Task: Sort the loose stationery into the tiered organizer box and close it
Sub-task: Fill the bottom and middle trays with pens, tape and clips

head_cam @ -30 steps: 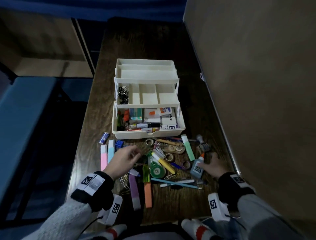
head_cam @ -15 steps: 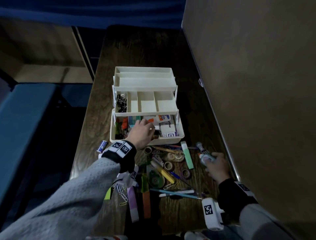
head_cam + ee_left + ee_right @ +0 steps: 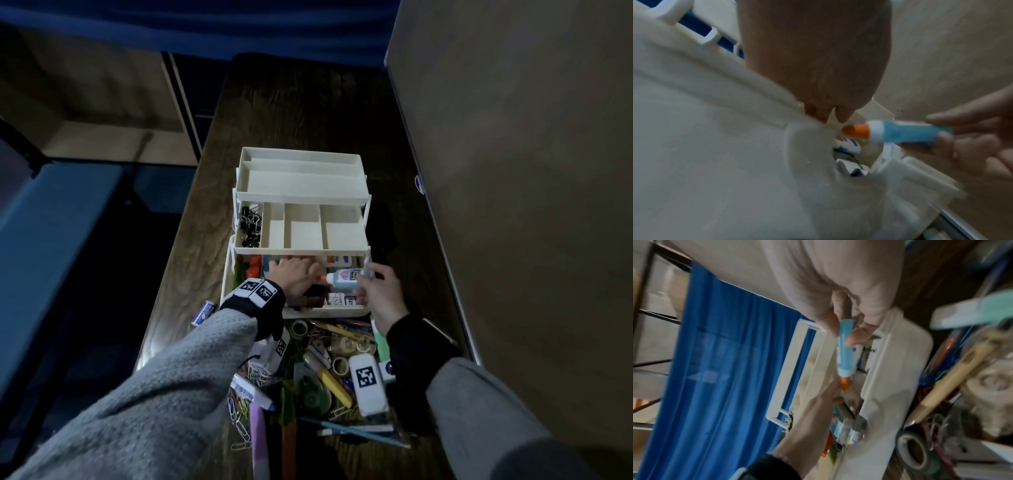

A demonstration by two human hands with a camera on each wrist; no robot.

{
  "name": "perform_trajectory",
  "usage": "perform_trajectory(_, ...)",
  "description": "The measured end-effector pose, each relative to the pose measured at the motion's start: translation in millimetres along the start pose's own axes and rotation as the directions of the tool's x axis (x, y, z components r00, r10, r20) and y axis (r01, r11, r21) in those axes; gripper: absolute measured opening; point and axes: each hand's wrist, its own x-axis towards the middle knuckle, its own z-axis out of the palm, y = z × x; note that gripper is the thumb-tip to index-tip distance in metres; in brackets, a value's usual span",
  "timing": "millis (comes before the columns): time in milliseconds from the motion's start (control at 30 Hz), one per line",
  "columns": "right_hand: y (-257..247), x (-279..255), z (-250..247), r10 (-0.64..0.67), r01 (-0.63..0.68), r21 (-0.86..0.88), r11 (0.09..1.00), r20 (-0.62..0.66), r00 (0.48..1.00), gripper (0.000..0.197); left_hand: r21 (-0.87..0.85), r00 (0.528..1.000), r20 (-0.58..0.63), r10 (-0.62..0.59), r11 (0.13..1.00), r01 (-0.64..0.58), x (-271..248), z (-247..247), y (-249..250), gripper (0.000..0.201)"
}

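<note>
The white tiered organizer box (image 3: 329,311) stands open on the wooden table, its upper trays swung back. Black binder clips (image 3: 250,226) fill the middle tray's left cell. My left hand (image 3: 294,277) lies palm down in the bottom compartment with its fingers stretched over the packed items there. My right hand (image 3: 380,294) grips a blue glue bottle (image 3: 342,277) by its base and holds it sideways over the compartment's right half. The orange cap points at my left fingers (image 3: 830,392). The same bottle (image 3: 906,134) shows in the left wrist view.
Loose stationery is heaped in front of the box: a green tape dispenser (image 3: 313,394), a yellow highlighter (image 3: 334,387), a purple highlighter (image 3: 258,435), tape rolls (image 3: 346,346) and paper clips (image 3: 239,411). A small blue item (image 3: 203,312) lies at the left. A beige wall (image 3: 513,171) borders the table on the right.
My left hand left the pile and reached into the box's bottom compartment. My right hand picked the glue bottle off the table and carried it over the box.
</note>
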Motion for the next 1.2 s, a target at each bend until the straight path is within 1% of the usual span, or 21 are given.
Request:
perform_trajectory(67,0,7,11,0.023,-0.023,-0.012,1.000,-0.002,1.000,0.040,-0.081,1.000,-0.021,0.010,0.997,-0.012,1,-2,-3,0.045)
perform_trajectory(133,0,13,18,0.027,-0.027,-0.015,1.000,-0.008,1.000,0.050,-0.121,0.999,-0.035,0.026,0.992,-0.030,2,-2,-5,0.043)
perform_trajectory(167,0,14,21,0.032,-0.032,-0.005,0.999,-0.004,0.999,0.053,-0.125,0.999,-0.034,0.037,0.991,-0.041,3,-2,-6,0.041)
perform_trajectory(267,2,14,26,0.058,-0.058,-0.034,0.998,0.026,0.998,0.050,-0.078,0.995,-0.035,0.090,0.993,-0.093,3,0,-6,0.037)
perform_trajectory(333,3,11,25,0.051,-0.043,-0.143,0.989,0.051,0.997,0.047,-0.018,0.991,-0.047,0.123,0.992,-0.124,5,2,-6,0.038)
perform_trajectory(400,2,10,23,-0.002,0.026,-0.318,0.948,0.074,0.997,0.044,0.005,0.987,-0.067,0.144,0.990,-0.144,7,5,-5,0.038)
perform_trajectory(467,-2,8,23,-0.061,0.120,-0.529,0.840,0.128,0.990,0.039,0.013,0.983,-0.079,0.163,0.987,-0.162,8,7,-3,0.036)
perform_trajectory(567,-6,6,26,-0.055,0.238,-0.767,0.596,0.257,0.965,0.030,0.073,0.978,-0.108,0.179,0.983,-0.171,10,11,-2,0.036)
perform_trajectory(633,-7,4,28,-0.037,0.292,-0.836,0.464,0.311,0.950,0.029,0.116,0.975,-0.131,0.182,0.979,-0.168,11,13,-1,0.037)
perform_trajectory(700,-5,4,30,-0.027,0.301,-0.865,0.402,0.317,0.948,0.035,0.138,0.972,-0.144,0.183,0.977,-0.164,13,15,-1,0.037)
perform_trajectory(767,-4,6,32,-0.014,0.282,-0.883,0.375,0.298,0.954,0.043,0.137,0.973,-0.146,0.177,0.978,-0.157,15,16,1,0.033)
perform_trajectory(800,-4,7,33,0.007,0.283,-0.886,0.367,0.307,0.952,0.044,0.132,0.974,-0.145,0.174,0.979,-0.156,16,16,2,0.032)
perform_trajectory(900,-7,10,34,0.057,0.319,-0.883,0.343,0.359,0.932,0.039,0.117,0.972,-0.153,0.180,0.980,-0.163,19,15,6,0.030)
perform_trajectory(1000,-9,16,32,0.072,0.301,-0.881,0.365,0.349,0.934,0.039,0.099,0.968,-0.186,0.169,0.983,-0.153,20,17,10,0.027)
perform_trajectory(1067,-9,19,33,0.095,0.311,-0.878,0.365,0.367,0.925,0.042,0.088,0.965,-0.207,0.161,0.985,-0.145,19,18,12,0.028)
perform_trajectory(1200,-8,20,31,0.176,0.322,-0.883,0.341,0.397,0.901,0.046,0.081,0.962,-0.225,0.156,0.987,-0.141,15,15,14,0.032)
